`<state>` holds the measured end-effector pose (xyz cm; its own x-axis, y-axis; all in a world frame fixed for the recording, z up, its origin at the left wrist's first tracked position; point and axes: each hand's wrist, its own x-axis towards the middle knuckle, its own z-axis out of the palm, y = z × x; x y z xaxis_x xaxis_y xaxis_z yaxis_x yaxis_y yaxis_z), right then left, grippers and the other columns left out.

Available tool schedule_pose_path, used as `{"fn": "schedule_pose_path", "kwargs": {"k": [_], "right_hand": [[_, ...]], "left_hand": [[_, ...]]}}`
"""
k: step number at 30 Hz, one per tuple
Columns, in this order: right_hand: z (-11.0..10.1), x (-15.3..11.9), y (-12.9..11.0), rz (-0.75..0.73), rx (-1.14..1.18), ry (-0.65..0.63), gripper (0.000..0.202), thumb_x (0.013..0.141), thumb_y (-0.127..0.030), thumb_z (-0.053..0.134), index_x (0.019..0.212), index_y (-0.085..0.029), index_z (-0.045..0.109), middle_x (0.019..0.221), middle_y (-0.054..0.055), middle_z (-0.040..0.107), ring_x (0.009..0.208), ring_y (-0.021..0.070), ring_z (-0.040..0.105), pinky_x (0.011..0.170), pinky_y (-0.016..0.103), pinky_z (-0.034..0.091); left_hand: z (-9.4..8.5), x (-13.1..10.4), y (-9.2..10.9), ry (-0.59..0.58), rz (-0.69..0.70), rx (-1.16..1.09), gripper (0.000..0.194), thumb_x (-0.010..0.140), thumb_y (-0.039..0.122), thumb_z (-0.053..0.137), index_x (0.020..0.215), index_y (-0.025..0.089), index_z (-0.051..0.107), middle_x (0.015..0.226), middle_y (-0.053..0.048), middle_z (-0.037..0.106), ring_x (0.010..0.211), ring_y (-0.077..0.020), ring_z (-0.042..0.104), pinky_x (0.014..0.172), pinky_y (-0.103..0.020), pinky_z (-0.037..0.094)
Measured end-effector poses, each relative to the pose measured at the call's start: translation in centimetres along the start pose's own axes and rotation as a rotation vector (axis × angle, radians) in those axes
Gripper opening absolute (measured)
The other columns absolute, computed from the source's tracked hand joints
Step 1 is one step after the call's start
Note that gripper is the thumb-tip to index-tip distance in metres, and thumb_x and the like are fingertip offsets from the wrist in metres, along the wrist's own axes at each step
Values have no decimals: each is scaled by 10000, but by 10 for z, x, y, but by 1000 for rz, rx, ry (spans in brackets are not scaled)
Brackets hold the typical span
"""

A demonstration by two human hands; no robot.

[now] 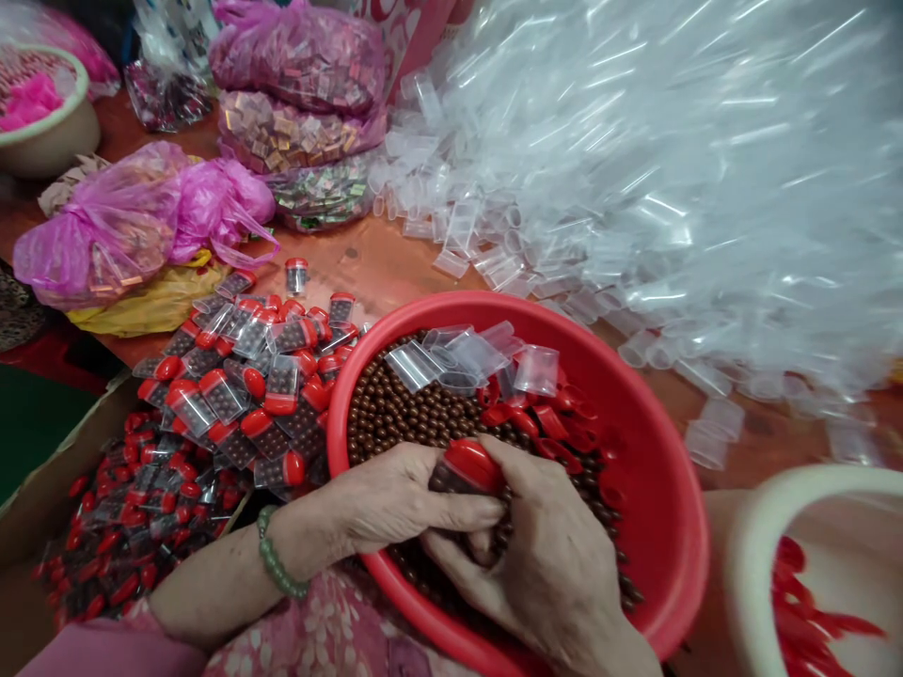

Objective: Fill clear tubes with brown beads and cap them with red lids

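Observation:
Both hands meet over a red basin (670, 564) that holds small brown balls (402, 414), clear plastic sleeves (472, 357) and red caps (554, 423). Between them is a small clear container with a red cap (471, 465), dark contents showing below the cap. My left hand (402, 498), with a green bead bracelet at the wrist, grips it from the left, thumb along its lower side. My right hand (540, 545) holds it from the right, fingers curled against the cap. The container's lower end is hidden by the fingers.
Capped containers (261, 376) lie heaped left of the basin, above a box (42, 470) with more. Clear sleeves (635, 188) pile up at the right. Pink bags (296, 56) stand at the back left. A white tub (754, 555) with red pieces (811, 611) sits at the lower right.

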<state>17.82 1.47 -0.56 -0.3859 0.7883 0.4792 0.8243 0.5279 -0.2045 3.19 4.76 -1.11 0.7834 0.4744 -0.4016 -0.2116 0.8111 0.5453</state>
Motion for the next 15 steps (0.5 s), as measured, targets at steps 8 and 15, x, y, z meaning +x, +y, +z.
{"fn": "schedule_pose_path", "kwargs": {"k": [8,15], "right_hand": [[-1,0,1,-110,-72,52,528,817,-381,641,1201,-48,500,835,124,642,729,238,627,645,362,513],[2,2,-6,-101,-119,85,533,812,-361,665,1188,-21,502,805,144,651,729,242,637,638,356,514]], "left_hand": [[-7,1,-6,-63,20,10,529,587,594,803,560,111,587,567,11,569,551,-68,524,586,-190,427],[0,6,-6,103,43,-20,631,722,769,518,576,156,533,502,8,524,477,-101,479,495,-239,416]]}}
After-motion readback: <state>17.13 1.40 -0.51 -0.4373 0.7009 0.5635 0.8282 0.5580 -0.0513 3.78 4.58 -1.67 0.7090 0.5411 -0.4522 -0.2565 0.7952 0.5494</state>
